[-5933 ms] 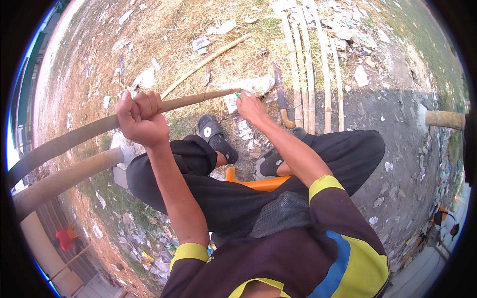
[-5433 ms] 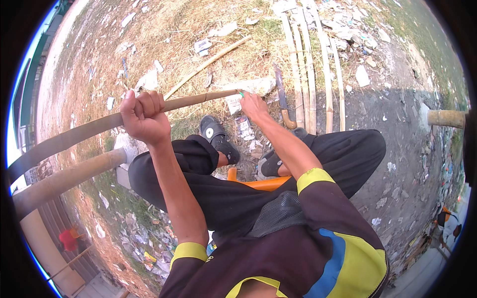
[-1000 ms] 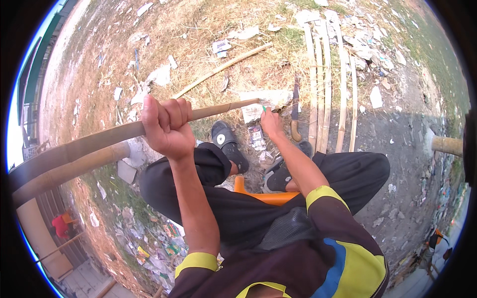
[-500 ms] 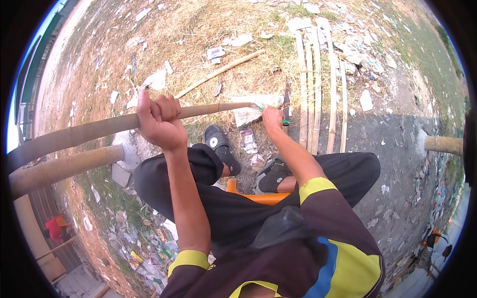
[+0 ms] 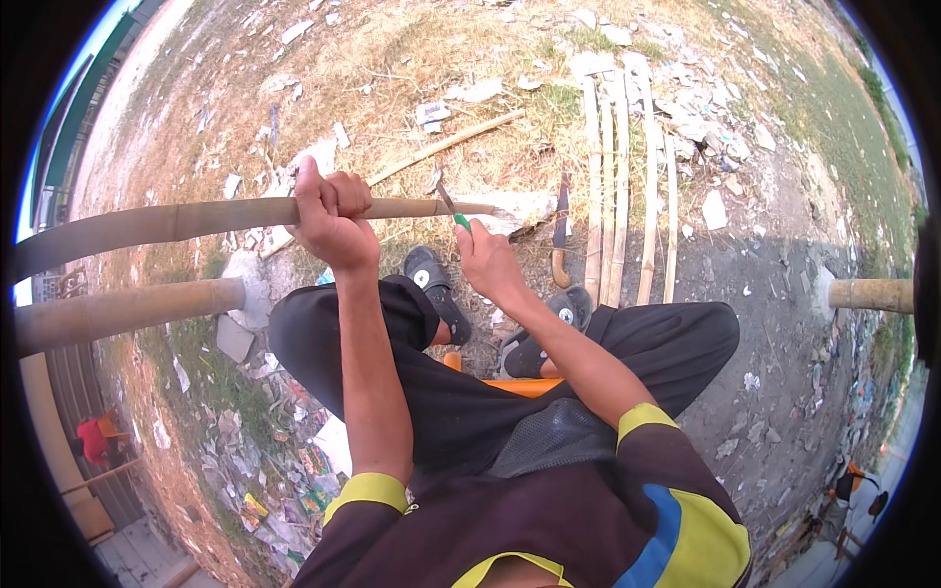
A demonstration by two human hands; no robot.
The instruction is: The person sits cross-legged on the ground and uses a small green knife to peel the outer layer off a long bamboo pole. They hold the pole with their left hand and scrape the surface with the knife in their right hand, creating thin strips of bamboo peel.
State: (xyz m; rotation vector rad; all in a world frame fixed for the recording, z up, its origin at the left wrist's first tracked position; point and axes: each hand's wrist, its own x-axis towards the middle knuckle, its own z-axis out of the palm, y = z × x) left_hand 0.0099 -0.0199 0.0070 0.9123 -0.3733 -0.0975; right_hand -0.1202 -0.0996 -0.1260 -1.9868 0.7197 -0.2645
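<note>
A long bamboo strip [image 5: 230, 219] runs level from the left rim, its thin tip over a pale stone [image 5: 529, 210]. My left hand [image 5: 336, 211] is wrapped round the strip, thumb pointing up. In my right hand [image 5: 492, 265] is a small knife with a green handle [image 5: 462, 221]. Its narrow blade [image 5: 444, 198] meets the strip a short way from the tip, pointing away from me. Right of the stone lies a machete [image 5: 561, 230] with a dark blade and a curved wooden handle.
Several bamboo strips [image 5: 649, 186] lie side by side at the far right, and a single strip [image 5: 446, 145] lies aslant ahead. Thick bamboo poles [image 5: 132, 312] stick in from both sides. Beneath my legs is an orange seat [image 5: 524, 386]. Litter covers the dry ground.
My right hand has drawn the knife leftward along the strip, away from its tip. The machete beside the stone now shows fully. My left hand keeps its hold, shifted slightly right.
</note>
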